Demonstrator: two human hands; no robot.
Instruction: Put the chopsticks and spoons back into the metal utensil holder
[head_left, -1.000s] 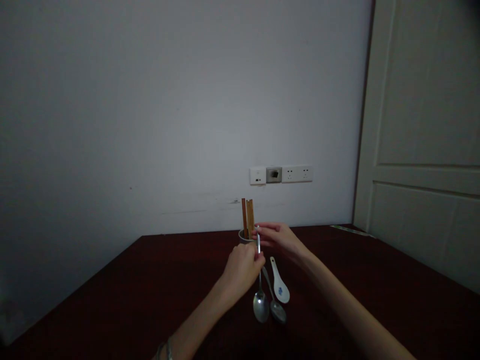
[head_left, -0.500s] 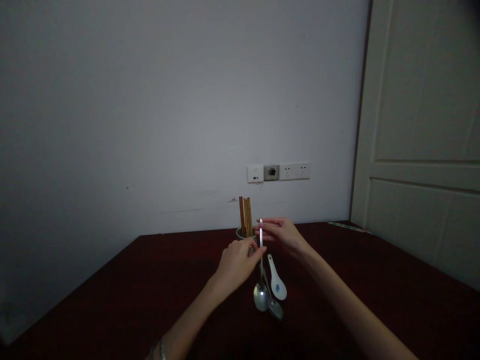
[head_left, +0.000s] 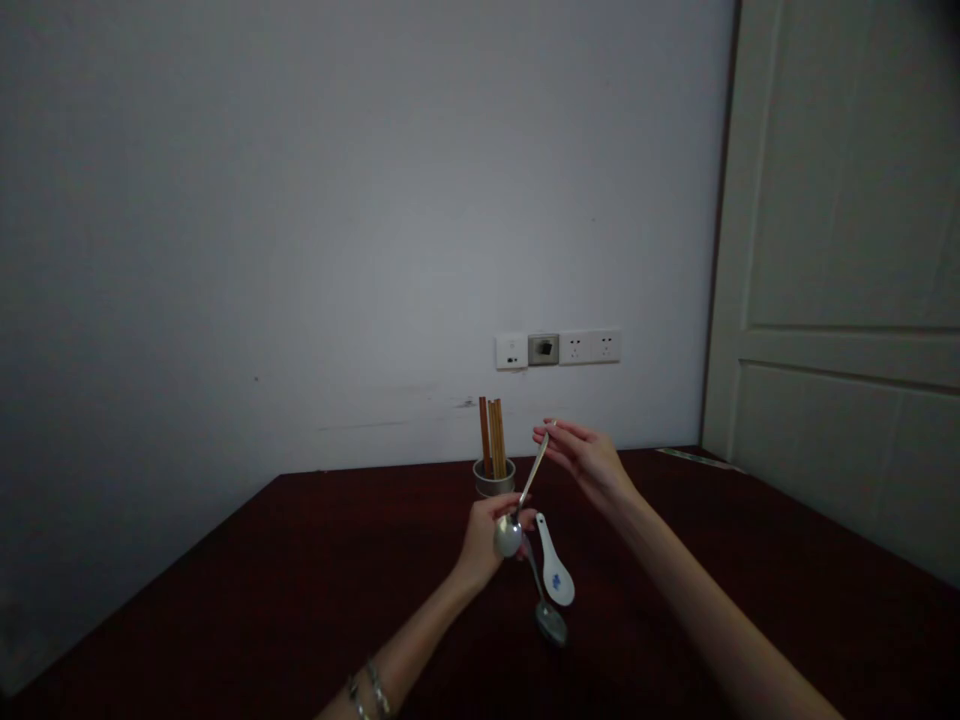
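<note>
A shiny metal spoon is held up at a slant, its bowl low and its handle rising to the right. My right hand pinches the handle's top end between thumb and fingers. My left hand is at the neck and bowl, fingers curled around there; the bowl hides part of them. Below lies a second metal spoon, its handle end partly hidden by my left fingers. Beside it on the right is a white soup spoon with a blue mark.
A round metal cup behind my left hand holds several wooden chopsticks. The dark red table meets a pale wall with sockets. A flat strip lies at the back right, near a white door.
The held spoon has tilted: its bowl has come up off the others, its handle end has swung right with my right hand. My left hand has moved down to the bowl.
</note>
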